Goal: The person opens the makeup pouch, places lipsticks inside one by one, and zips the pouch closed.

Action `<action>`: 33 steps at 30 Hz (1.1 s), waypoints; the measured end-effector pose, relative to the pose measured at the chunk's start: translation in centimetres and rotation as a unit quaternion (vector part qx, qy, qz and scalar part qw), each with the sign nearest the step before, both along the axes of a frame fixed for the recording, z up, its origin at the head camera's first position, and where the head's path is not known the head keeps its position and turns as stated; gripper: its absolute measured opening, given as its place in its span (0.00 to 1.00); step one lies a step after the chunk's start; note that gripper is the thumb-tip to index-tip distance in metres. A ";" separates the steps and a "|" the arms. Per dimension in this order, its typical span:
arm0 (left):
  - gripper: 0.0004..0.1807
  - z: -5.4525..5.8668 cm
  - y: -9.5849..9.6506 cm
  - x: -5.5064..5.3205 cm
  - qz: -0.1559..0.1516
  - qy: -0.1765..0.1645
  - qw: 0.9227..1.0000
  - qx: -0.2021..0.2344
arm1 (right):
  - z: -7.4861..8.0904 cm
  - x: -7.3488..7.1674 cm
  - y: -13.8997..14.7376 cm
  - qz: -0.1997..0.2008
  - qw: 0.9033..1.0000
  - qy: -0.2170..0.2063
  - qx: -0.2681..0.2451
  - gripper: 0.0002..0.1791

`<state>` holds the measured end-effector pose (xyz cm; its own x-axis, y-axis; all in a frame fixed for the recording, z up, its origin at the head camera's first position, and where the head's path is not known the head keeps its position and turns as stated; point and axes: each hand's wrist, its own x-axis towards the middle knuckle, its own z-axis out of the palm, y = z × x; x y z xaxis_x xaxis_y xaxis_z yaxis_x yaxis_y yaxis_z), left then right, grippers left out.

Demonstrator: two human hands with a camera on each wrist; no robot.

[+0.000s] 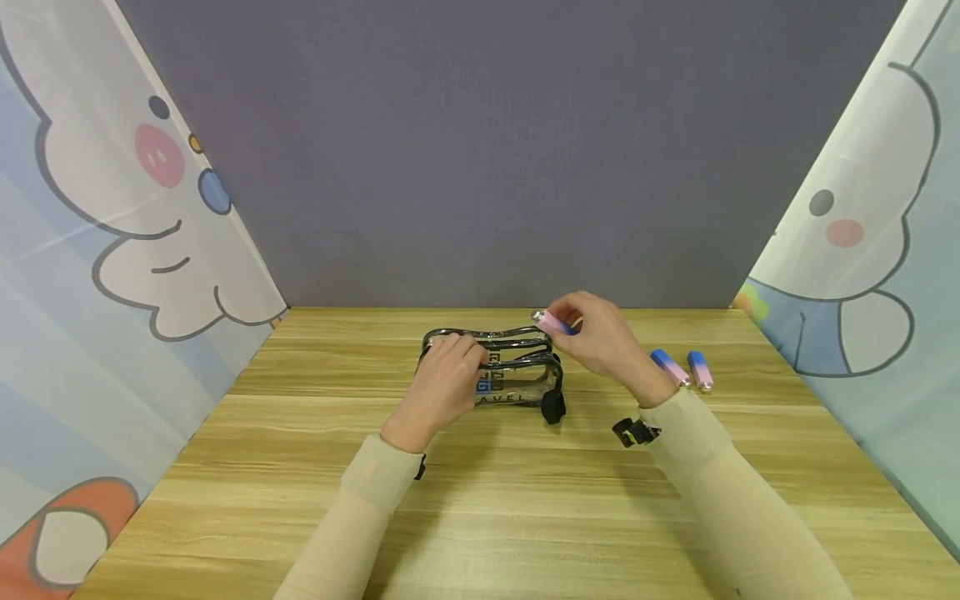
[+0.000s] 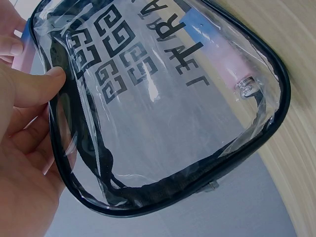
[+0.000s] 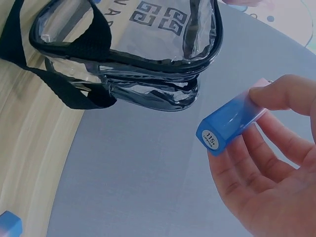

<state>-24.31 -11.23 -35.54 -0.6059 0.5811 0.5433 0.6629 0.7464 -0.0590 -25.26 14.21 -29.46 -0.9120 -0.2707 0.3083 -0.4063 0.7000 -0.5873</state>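
Note:
A clear plastic zip bag with black trim and printed lettering stands on the table. My left hand grips its upper edge, the thumb lying over the trim in the left wrist view. Just above the bag's right end, my right hand pinches a pink-and-blue lipstick tube, its blue end showing a round "115" label. Through the clear wall in the left wrist view, another such lipstick appears to lie inside the bag. The zip opening is partly covered by the left hand in the head view.
Two more pink-and-blue lipsticks, a left one and a right one, lie on the wooden table right of the bag. A black strap loops from the bag's end. A grey panel rises behind.

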 end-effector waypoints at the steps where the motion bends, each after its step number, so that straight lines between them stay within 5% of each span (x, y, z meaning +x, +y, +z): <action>1: 0.10 0.0 0.0 0.0 0.000 0.000 1.000 0.001 | 0.0 0.0 0.0 0.001 1.000 0.001 -0.003 0.16; 33: 0.10 0.0 0.0 -0.1 -0.005 0.003 1.000 0.006 | -0.3 -0.5 -2.0 0.042 0.995 0.010 -0.084 0.13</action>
